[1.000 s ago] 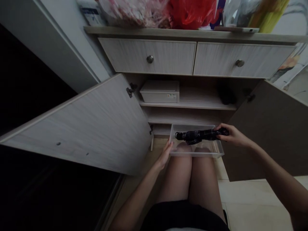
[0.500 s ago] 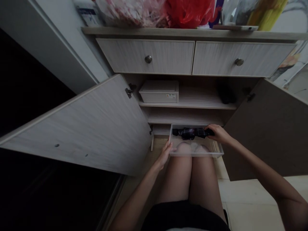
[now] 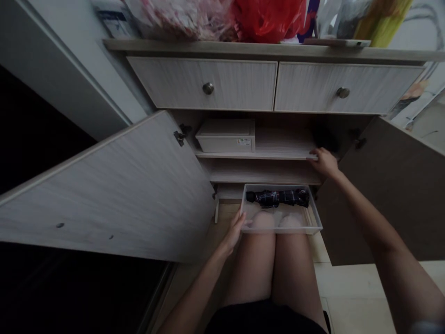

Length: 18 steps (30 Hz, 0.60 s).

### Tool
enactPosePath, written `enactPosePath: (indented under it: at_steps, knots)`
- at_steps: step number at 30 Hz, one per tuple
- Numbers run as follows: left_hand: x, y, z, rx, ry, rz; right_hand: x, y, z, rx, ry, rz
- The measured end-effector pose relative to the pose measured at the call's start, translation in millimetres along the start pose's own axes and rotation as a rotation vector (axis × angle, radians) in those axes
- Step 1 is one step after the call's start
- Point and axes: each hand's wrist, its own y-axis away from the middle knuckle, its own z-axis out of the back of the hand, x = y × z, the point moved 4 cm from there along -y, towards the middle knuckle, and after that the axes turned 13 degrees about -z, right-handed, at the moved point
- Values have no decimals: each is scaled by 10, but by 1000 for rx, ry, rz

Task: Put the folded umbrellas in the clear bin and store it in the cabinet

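Observation:
A clear plastic tray (image 3: 316, 215) rests on my knees, its left side gripped by my left hand (image 3: 237, 229). Inside it, along the far side, lies a folded dark plaid umbrella (image 3: 278, 198). My right hand (image 3: 324, 161) is open with nothing in it, at the front edge of the upper shelf (image 3: 278, 144) inside the cabinet. Just behind that hand a dark object (image 3: 325, 134) sits in shadow at the shelf's right end; its kind is too dark to tell.
A pale box with a label (image 3: 225, 137) stands on the shelf's left part. The left door (image 3: 114, 185) and right door (image 3: 382, 195) hang wide on either side. Above are two knobbed drawers (image 3: 208, 88). A red plastic bag (image 3: 269, 21) and other goods crowd the top.
My right hand has let go of the umbrella, which now lies in the tray, and has moved up and away to the shelf edge. My left hand stays on the tray.

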Motion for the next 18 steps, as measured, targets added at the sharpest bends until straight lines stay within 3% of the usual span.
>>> enactPosePath:
  at_steps: [2, 5, 9, 18]
  knots:
    - [11, -9, -3, -5, 2, 7, -190, -334, 10, -49, 80, -217]
    - [19, -17, 0, -11, 6, 17, -352, -661, -72, -7, 146, -389]
    - [7, -18, 19, -7, 15, -1, -381, -815, -226, 34, 163, -456]
    - [23, -26, 57, -20, 28, -6, -374, -752, -387, -86, 88, -451]
